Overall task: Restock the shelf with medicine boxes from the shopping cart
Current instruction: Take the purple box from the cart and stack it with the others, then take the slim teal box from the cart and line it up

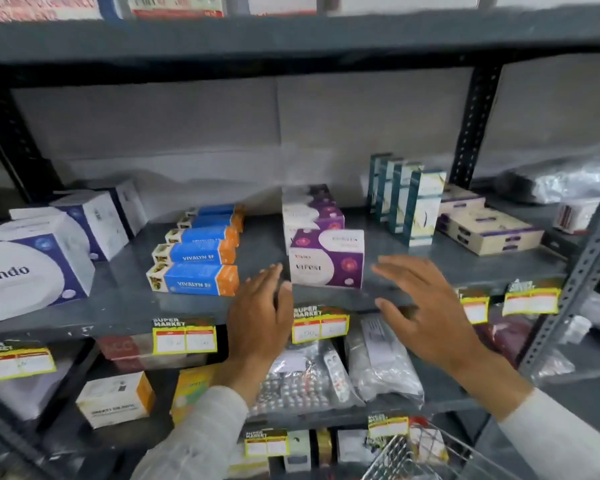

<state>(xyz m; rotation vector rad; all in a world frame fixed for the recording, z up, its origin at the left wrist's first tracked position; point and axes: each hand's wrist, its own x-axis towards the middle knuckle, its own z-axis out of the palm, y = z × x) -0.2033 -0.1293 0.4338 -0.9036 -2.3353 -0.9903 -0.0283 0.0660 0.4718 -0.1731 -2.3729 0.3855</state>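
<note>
- The grey shelf [264, 237] has an open lane between the row of blue-and-orange Vivalyn boxes [196, 252] and the stack of purple-and-white boxes [326, 254]; it runs clear to the back wall.
- The left hand [260, 317], fingers spread and empty, fills the front mouth of that lane.
- A second bare strip lies between the purple stack and the upright teal-and-white cartons [407, 202]; the right hand [426, 306], also open and empty, hovers at its front.
- The front edge right of the purple stack is bare.
- Much headroom shows above all boxes, under the upper shelf board [291, 39].
- The large white-and-navy boxes [32, 265] crowd the left end.
- Flat beige boxes [489, 226] block the right rear.
</note>
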